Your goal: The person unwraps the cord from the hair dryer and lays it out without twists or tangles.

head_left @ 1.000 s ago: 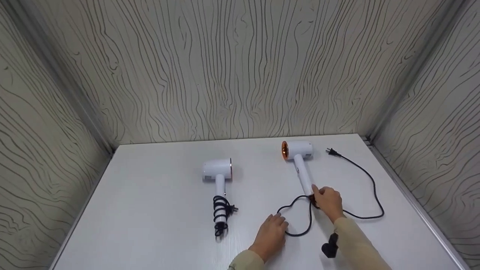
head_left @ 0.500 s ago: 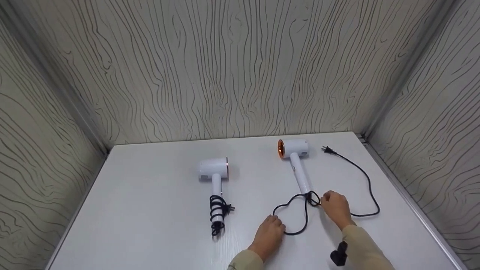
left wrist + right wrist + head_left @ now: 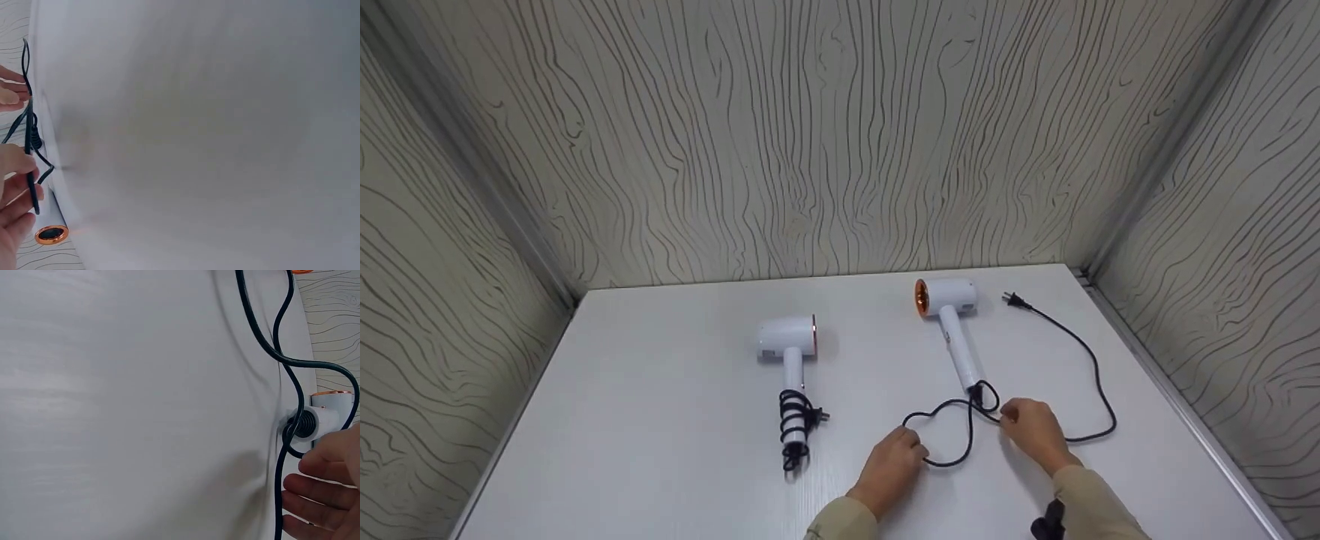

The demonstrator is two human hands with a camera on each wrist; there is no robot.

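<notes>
In the head view, a white hair dryer (image 3: 958,346) with an orange-rimmed nozzle lies at the right of the table. Its black power cord (image 3: 949,464) leaves the handle's end in a crossed loop. My left hand (image 3: 891,465) pinches the cord at the loop's left side; in the left wrist view the thumb and fingers (image 3: 17,207) lie on either side of it. My right hand (image 3: 1035,433) pinches the cord just right of the handle's end. In the right wrist view, part of the cord (image 3: 279,495) runs past the fingertips of the right hand (image 3: 332,486).
A second white hair dryer (image 3: 787,337) lies left of the hands, its cord (image 3: 793,420) wound around the handle. The held cord's plug (image 3: 1015,300) rests at the back right of the white table (image 3: 660,420). Wood-grain panels (image 3: 825,150) enclose the table.
My right hand has moved from the handle's end to the right and slightly toward me, drawing the cord along. The left hand has barely shifted. The head view has turned slightly.
</notes>
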